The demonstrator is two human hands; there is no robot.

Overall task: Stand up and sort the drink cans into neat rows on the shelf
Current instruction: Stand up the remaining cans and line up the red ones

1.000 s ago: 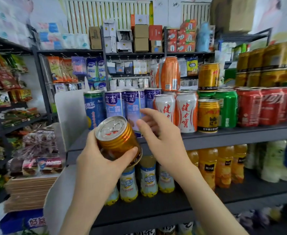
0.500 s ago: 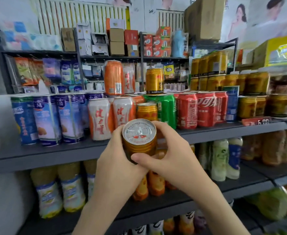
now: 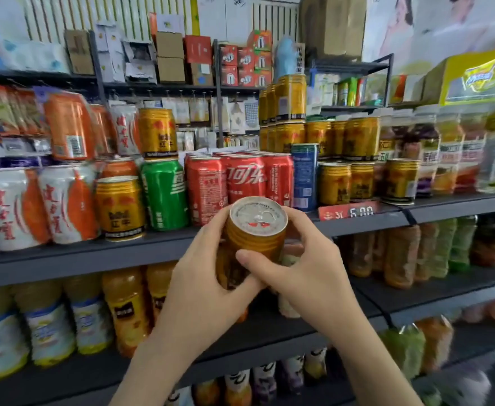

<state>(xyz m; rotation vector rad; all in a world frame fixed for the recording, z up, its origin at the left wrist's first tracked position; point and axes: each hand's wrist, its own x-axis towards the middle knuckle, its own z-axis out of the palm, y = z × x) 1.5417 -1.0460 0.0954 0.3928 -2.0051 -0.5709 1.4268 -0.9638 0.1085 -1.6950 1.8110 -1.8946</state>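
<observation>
A gold drink can with a silver pull-tab top is held upright in front of the grey shelf. My left hand grips its left side and bottom. My right hand grips its right side, thumb across the front. Behind it stand red cola cans. To their left are a green can, another gold can and white-and-orange cans. More gold cans stand in rows and stacks at the right.
A tall blue can stands between the red and gold cans. A red price tag hangs on the shelf edge. Bottled drinks fill the lower shelf and the right end of the can shelf. Boxes sit on high racks behind.
My view has swung right along the shelf. The gold can moved right with it, from in front of the blue cartons to the red cans, and my right hand closed onto it.
</observation>
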